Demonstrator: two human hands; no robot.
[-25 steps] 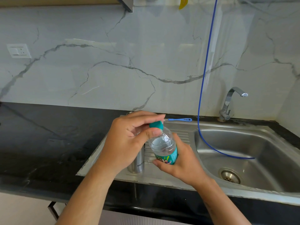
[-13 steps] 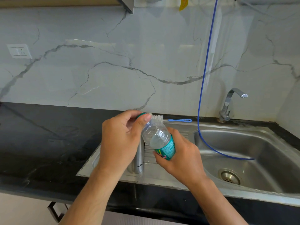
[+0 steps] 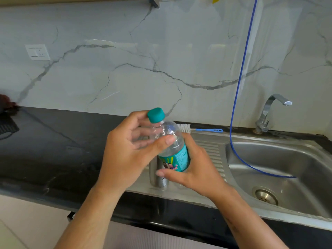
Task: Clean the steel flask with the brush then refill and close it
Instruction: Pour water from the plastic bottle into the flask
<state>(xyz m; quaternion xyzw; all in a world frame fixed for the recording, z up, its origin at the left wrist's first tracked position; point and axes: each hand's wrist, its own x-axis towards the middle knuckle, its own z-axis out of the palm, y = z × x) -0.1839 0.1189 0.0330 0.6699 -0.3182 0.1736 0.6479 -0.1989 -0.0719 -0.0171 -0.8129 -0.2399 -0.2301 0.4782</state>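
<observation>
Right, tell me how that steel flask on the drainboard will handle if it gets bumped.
The steel flask stands upright, tall and narrow, so it probably tips easily when knocked. Its polished metal wall likely feels slippery, especially if wet. On its side it would probably roll along the sink drainboard, being round.

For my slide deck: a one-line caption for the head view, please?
Right hand holds a capped plastic water bottle over the steel flask by the sink; left hand touches its neck.
</observation>
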